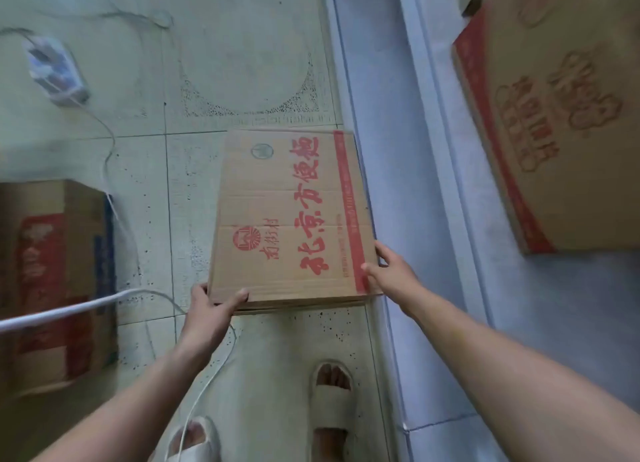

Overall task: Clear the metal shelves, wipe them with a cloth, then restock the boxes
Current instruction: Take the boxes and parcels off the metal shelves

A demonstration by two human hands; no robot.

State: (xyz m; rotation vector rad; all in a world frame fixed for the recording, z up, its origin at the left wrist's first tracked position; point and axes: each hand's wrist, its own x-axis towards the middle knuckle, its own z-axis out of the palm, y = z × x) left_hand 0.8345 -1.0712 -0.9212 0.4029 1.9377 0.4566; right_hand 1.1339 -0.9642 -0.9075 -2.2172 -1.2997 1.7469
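Gripping the box (pixel 287 215) at near corners, left hand (pixel 209 309) and right hand (pixel 393 271) curl round it — length ahead, shelf (pixel 571 323) rightward.

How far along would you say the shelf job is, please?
Roughly midway, I think. Done: one brown box stands on the floor, off the metal shelf. In hand: the left hand and right hand grip a red-printed carton. Left: a large box sits on that shelf; no cloth is visible.

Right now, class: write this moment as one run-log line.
left hand: grips instant-noodle carton near-left corner | right hand: grips its near-right corner | carton: level, beside metal shelf | shelf: second carton on it
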